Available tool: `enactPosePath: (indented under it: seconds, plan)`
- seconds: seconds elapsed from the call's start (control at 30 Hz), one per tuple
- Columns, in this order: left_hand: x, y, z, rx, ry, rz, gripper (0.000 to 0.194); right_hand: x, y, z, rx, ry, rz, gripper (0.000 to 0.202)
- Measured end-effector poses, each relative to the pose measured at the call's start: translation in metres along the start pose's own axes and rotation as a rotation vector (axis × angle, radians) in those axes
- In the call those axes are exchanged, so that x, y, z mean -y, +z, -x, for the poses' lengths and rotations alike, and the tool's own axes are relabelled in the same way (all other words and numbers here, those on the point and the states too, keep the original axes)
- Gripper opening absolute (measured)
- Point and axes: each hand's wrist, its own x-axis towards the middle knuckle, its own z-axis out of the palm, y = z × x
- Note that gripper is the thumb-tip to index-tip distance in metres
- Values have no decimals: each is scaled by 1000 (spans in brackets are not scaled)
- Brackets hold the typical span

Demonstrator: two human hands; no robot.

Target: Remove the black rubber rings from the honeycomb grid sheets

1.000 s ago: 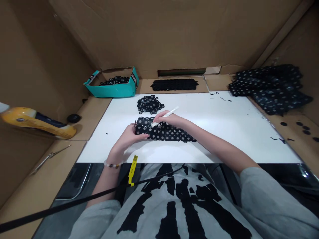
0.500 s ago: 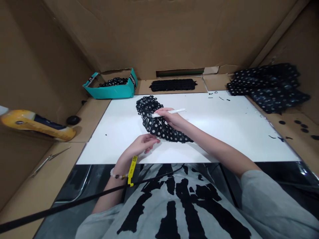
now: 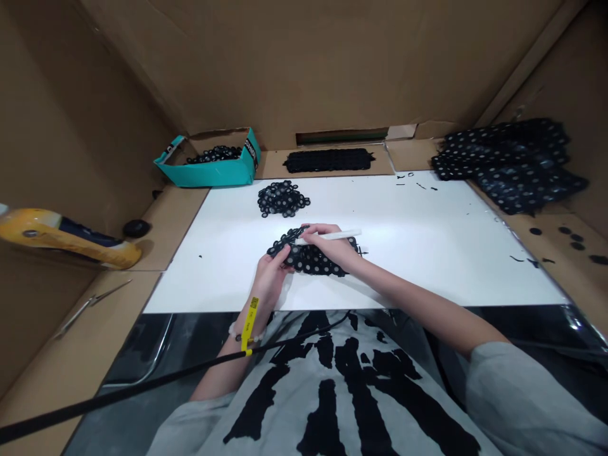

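A black sheet with pale round dots (image 3: 319,261) lies near the front of the white board (image 3: 418,253). My left hand (image 3: 274,271) grips its left end, thumb on top. In my right hand (image 3: 332,246) is a white pen-like tool (image 3: 349,234), its tip over the upper left part of the sheet; the fingers are closed round it. Behind the sheet sits a pile of small black rings or discs with pale centres (image 3: 281,198), apart from it.
A teal box (image 3: 213,175) of similar pieces stands back left, beside a black ribbed strip (image 3: 329,160). More dotted sheets (image 3: 513,158) lie back right. A yellow bottle (image 3: 71,237), black round object (image 3: 137,228) and scissors (image 3: 92,304) are left. Black scraps dot the right side.
The dotted sheet has come toward me, away from the pile. My left hand has moved up and taken hold of its left end. My right hand has moved slightly nearer with the white tool.
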Motion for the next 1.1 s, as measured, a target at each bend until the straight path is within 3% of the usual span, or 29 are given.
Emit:
enactPosePath:
  seconds: [0.3,0.53,0.83,1.1]
  plan:
    - [4,0,9,-28,-74,140,23,8,16,46,-216,-100,164,8]
    - [2,-1,15,-54,-201,209,11,-2,29,56,-133,-4,-46,12]
    - [7,5,22,-43,-9,168,22,-2,29,59,-210,33,-110,13]
    - [13,4,22,-23,29,162,27,-1,28,59,-211,54,-127,12]
